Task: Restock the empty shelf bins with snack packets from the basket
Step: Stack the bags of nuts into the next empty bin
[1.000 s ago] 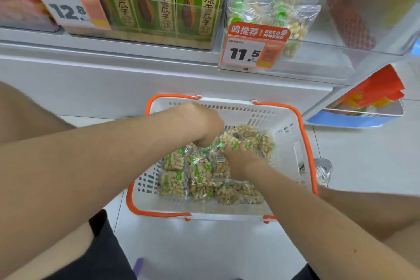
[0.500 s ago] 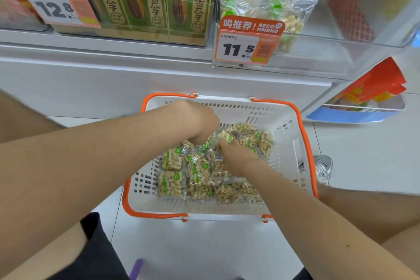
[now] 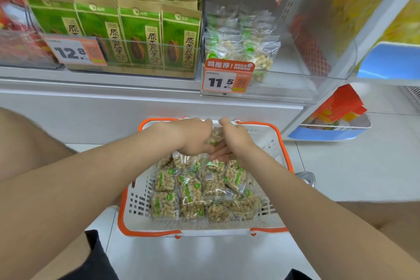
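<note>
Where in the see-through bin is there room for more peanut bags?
The clear bin is bare on its right side, between the peanut stack and the bin's right wall. Its left side, behind the 11.5 tag, is crowded. The green seed bags beside it fill their bin.

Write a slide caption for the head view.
Left hand and right hand hold peanut packets above the orange-rimmed basket.

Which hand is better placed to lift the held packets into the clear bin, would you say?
Probably the right hand: it holds the packets on the side nearer the bin.
</note>
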